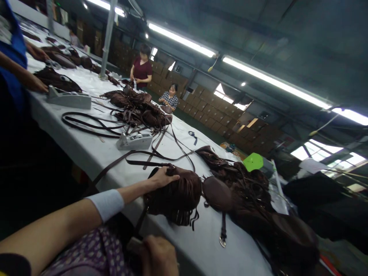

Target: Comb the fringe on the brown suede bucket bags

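Note:
A brown fringed piece (pixel 178 195) lies on the white table (pixel 86 147) in front of me, joined to a smooth brown cup (pixel 217 193) with a buckled strap (pixel 222 234). My left hand (pixel 161 177), with a white wristband on the forearm, grips the top edge of the fringed piece, fingers curled over it. My right hand (pixel 158 255) is at the bottom edge of the view, closed like a fist around a small thing that I cannot make out.
Two grey tape dispensers (pixel 133 141) (pixel 69 99) and loose brown straps (pixel 94 124) lie further along the table. Piles of brown fringed pieces (pixel 138 107) (pixel 244 184) sit beyond and to the right. A person in blue (pixel 14 57) works at the left; two people (pixel 141 69) (pixel 169 97) work across the table.

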The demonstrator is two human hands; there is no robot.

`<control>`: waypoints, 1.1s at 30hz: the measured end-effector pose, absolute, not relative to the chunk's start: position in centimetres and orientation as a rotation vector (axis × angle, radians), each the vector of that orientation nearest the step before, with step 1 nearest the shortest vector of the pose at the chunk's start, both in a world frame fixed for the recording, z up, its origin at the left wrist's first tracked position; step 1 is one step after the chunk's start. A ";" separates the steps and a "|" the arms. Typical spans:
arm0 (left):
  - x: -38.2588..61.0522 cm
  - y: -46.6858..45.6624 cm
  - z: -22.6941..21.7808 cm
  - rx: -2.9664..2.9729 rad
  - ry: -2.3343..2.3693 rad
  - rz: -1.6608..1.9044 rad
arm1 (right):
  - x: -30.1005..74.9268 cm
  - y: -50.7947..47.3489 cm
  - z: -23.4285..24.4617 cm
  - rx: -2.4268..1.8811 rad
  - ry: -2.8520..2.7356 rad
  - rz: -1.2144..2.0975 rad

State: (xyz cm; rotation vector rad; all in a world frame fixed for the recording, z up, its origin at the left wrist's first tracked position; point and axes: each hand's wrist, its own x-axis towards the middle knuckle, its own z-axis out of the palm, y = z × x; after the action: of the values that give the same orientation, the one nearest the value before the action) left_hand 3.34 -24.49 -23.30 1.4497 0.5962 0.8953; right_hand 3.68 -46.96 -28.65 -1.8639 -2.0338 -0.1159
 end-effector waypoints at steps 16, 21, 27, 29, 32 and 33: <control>-1.3 -26.9 -19.2 1.125 0.471 0.605 | 10.3 -40.6 -15.4 -2.032 -2.218 -0.496; -0.2 -25.5 -20.8 0.838 0.481 0.724 | 8.3 -41.5 -20.0 -2.158 -2.388 -0.238; 1.2 -26.0 -23.1 0.727 0.600 0.786 | 6.8 -42.6 -23.4 -2.161 -2.245 -0.043; 1.7 -27.1 -24.1 0.779 0.578 0.771 | 6.2 -42.3 -24.3 -2.159 -2.207 -0.012; 2.4 -28.5 -26.0 1.108 0.525 0.837 | 5.6 -42.1 -25.4 -2.155 -2.175 0.027; 2.6 -28.7 -26.7 1.295 0.531 0.872 | 5.4 -42.2 -25.8 -2.144 -2.169 0.042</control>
State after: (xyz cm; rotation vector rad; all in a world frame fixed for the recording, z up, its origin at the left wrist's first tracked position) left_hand 2.62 -28.73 -26.65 1.2948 0.5307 0.8725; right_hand 5.36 -42.19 -25.78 -2.1441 -2.1694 0.0419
